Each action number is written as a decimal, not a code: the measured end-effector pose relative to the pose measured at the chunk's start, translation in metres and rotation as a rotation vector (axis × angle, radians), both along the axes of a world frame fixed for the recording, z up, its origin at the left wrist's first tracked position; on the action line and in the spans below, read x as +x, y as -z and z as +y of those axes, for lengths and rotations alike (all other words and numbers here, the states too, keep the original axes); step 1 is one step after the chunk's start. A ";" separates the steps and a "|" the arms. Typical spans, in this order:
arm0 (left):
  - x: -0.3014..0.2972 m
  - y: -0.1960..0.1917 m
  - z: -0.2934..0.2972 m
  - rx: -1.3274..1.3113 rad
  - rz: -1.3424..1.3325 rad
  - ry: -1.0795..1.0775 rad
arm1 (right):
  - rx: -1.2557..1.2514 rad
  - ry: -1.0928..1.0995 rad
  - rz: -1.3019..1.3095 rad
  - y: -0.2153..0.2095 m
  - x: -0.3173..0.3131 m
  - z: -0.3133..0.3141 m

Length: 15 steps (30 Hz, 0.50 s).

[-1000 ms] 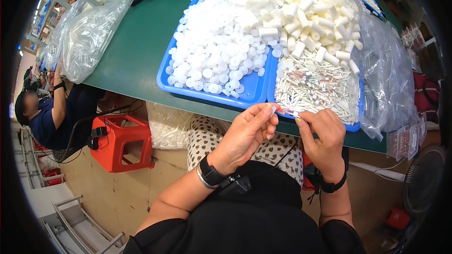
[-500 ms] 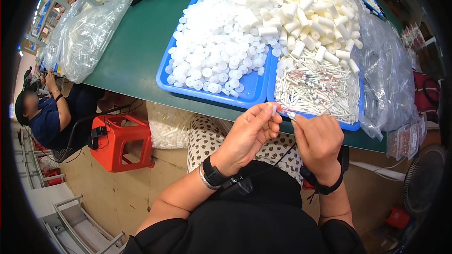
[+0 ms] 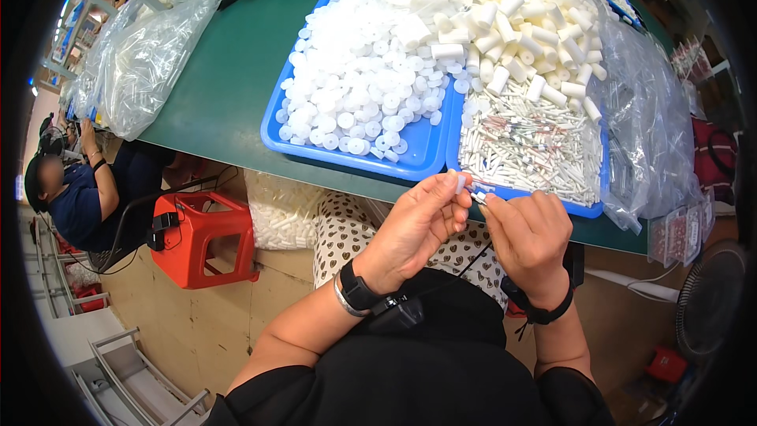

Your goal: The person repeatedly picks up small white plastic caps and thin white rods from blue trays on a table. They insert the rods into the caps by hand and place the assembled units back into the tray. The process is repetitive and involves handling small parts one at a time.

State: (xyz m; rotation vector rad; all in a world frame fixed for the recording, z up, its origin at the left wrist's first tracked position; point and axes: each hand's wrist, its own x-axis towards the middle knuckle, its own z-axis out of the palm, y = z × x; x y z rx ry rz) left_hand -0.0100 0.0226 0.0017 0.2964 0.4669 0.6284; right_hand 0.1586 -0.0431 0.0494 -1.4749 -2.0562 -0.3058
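My left hand [image 3: 422, 225] pinches a small translucent white plastic disc [image 3: 460, 183] between thumb and forefinger. Close to its right, my right hand [image 3: 530, 233] grips a small white stick-like piece [image 3: 479, 197] by its end, the tip pointing at the disc. Whether the two pieces touch is too small to tell. Both hands hover at the table's front edge, before two blue trays. Many similar discs [image 3: 355, 102] are heaped in the left blue tray [image 3: 307, 151]. Thin white sticks [image 3: 528, 146], some with reddish strands, fill the front of the right blue tray [image 3: 586, 211].
White foam-like cylinders [image 3: 544, 43] pile up behind the sticks, partly in a clear bag. Crumpled plastic bags [image 3: 643, 126] hang at the right, with a clear box [image 3: 680, 237] below. A red stool [image 3: 201, 241] and a seated person [image 3: 79, 197] are at the left of the green table [image 3: 213, 102].
My right hand has shifted slightly left, bringing the white stick-like piece nearer the disc. My left hand stays almost in place, still pinching the disc.
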 end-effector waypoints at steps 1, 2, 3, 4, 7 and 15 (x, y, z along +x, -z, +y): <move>0.001 -0.001 -0.001 0.013 0.012 0.006 | -0.017 0.000 0.052 0.001 -0.001 0.001; 0.001 -0.004 -0.003 0.026 0.024 0.011 | -0.034 0.000 0.104 0.003 -0.002 0.001; 0.002 -0.005 -0.004 0.039 0.036 0.018 | -0.052 0.001 0.156 0.004 -0.002 0.002; 0.003 -0.005 -0.006 0.043 0.029 0.014 | -0.067 0.002 0.222 0.005 -0.003 0.003; 0.005 -0.002 -0.010 0.051 -0.006 0.010 | -0.219 0.063 0.522 0.005 -0.006 0.003; 0.007 0.002 -0.013 0.047 0.009 0.029 | -0.279 0.133 0.712 0.011 -0.017 0.001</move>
